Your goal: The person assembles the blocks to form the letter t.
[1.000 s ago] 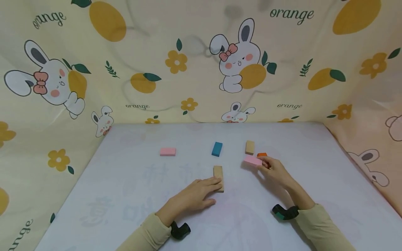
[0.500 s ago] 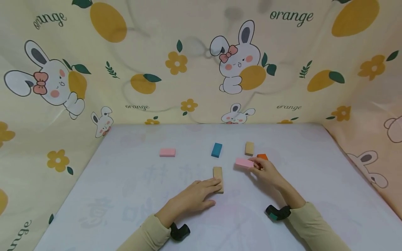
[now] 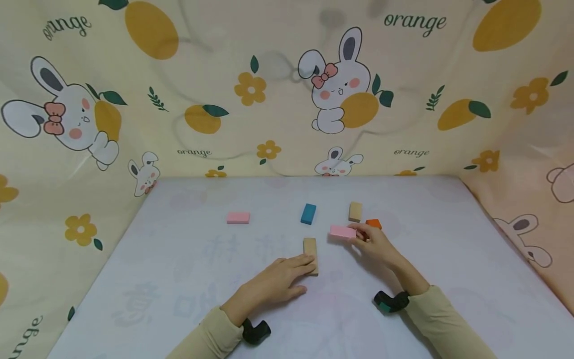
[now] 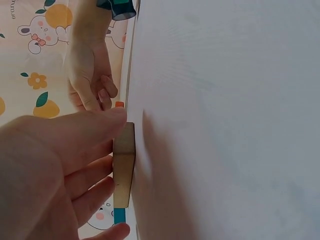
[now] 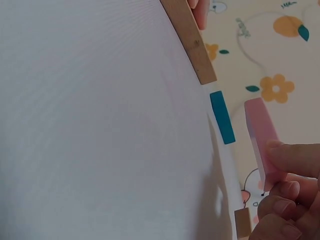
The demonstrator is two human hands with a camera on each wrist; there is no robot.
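Observation:
My left hand (image 3: 278,279) rests its fairly straight fingers on a long, plain wooden block (image 3: 310,247) that lies on the table. Its thumb is spread apart on the near side in the head view. In my right hand (image 3: 374,244), thumb and fingers pinch one end of a pink block (image 3: 342,232). That block is held above the table, and its free end points left toward the wooden block. Seen from the right wrist, the pink block (image 5: 262,140) sits between the thumb and curled fingers, with its lower end partly covered.
Behind the hands lie another pink block (image 3: 238,218), a blue block (image 3: 308,214) and a short wooden block (image 3: 355,212). An orange block (image 3: 374,224) shows just beyond my right hand, partly hidden. A patterned cloth (image 3: 251,119) rises behind the white table (image 3: 188,299).
My right hand has moved left with the pink block, closer to the long wooden block, and more of the orange block shows. The left hand stays in place on the wooden block.

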